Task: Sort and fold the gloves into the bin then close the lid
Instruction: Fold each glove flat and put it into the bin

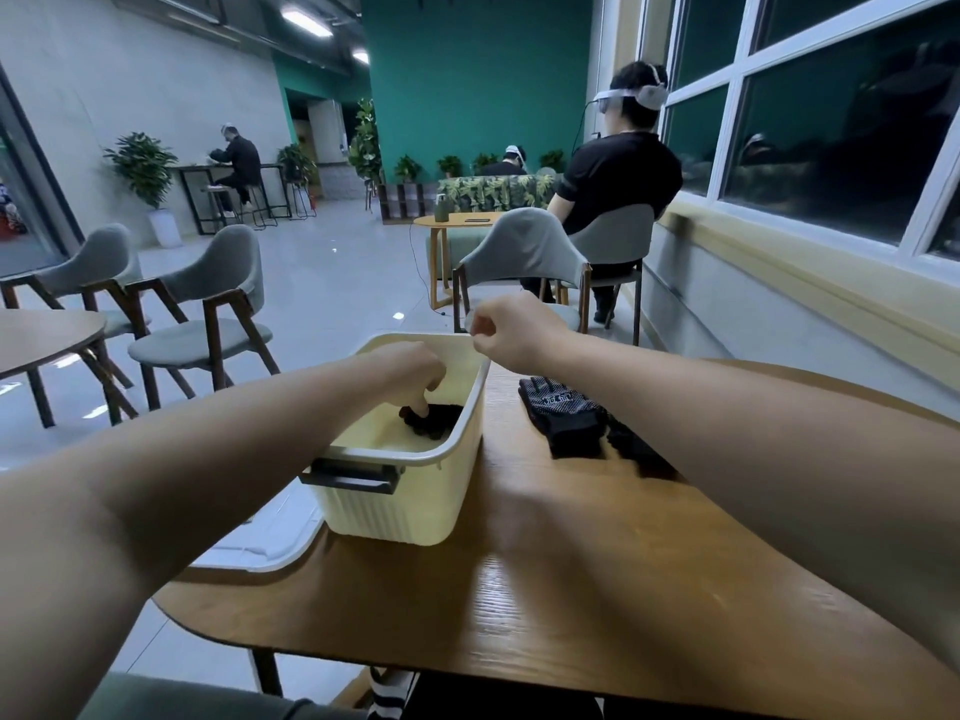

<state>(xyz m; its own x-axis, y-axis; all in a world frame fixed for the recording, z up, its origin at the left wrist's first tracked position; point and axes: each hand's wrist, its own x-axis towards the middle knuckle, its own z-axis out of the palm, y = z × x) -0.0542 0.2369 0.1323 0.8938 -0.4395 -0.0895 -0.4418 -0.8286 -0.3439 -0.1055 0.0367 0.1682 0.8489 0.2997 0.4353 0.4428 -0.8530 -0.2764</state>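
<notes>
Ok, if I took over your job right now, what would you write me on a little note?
Left grip: down inside the cream bin, fingertips on a dark glove bundle at the bottom. I cannot tell if it is pinching or just pressing.
Right grip: over the bin's far rim, fingers curled. It is unclear whether it holds anything.
Things: black gloves lie on the table right of the bin. The white lid lies left of the bin, partly over the table edge.
Done: the dark glove bundle is in the bin.
Left: fold and add the black gloves, then close the lid.
</notes>
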